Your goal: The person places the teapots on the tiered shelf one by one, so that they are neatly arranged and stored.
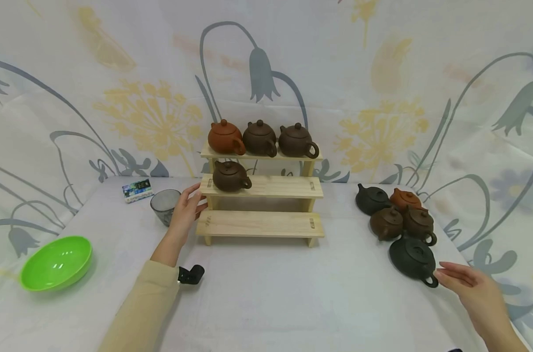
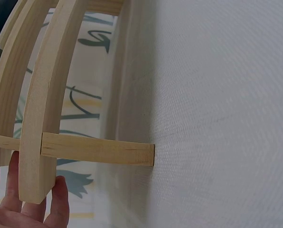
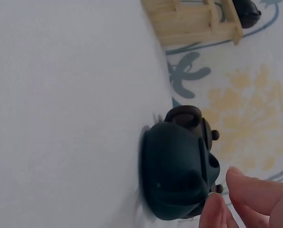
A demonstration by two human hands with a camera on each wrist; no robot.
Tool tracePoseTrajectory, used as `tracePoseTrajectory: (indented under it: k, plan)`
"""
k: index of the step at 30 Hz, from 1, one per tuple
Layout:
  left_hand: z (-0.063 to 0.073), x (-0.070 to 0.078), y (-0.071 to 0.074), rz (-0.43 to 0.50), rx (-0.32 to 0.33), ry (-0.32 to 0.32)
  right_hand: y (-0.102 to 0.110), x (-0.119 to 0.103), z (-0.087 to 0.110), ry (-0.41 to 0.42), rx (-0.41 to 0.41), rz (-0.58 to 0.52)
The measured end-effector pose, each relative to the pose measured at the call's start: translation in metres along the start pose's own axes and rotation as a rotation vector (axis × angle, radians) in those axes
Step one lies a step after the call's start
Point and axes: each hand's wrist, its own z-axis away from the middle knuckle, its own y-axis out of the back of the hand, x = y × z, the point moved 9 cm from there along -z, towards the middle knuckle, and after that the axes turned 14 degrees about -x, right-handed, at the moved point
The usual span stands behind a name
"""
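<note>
My left hand (image 1: 186, 211) is at the left end of a three-step wooden stand (image 1: 259, 224), its fingers at the plank ends; in the left wrist view the fingers (image 2: 61, 202) lie on either side of a plank (image 2: 37, 161). My right hand (image 1: 479, 291) is beside the handle of a black teapot (image 1: 411, 256), thumb and fingers apart near it. In the right wrist view that teapot (image 3: 172, 166) looks dark green. An orange-brown teapot (image 1: 225, 138) and two dark brown teapots (image 1: 259, 138) (image 1: 296, 140) line the top step. Another brown teapot (image 1: 229, 176) sits on the middle step.
Behind the near black teapot cluster another black teapot (image 1: 372, 200), an orange one (image 1: 405, 198) and two brown ones (image 1: 386, 223) (image 1: 419, 221). At left are a grey glass cup (image 1: 165, 203), a small patterned box (image 1: 137, 190) and a green bowl (image 1: 56, 264). A patterned cloth hangs behind.
</note>
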Motion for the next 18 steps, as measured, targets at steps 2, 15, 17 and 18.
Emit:
tracePoseTrajectory:
  k: [2,15,17,18]
  plan:
    - [0.000,0.001,0.000,0.005,-0.001,-0.003,0.002,0.003,0.001,-0.045,-0.002,0.060]
    - [0.000,0.001,0.001,0.000,0.005,0.007,-0.003,0.027,-0.013,-0.212,-0.161,0.196]
    - [0.000,0.001,0.001,0.001,0.004,0.005,-0.005,0.026,-0.015,-0.205,-0.168,0.205]
    - [0.000,0.001,0.000,0.000,0.003,0.003,-0.005,0.026,-0.015,-0.201,-0.168,0.202]
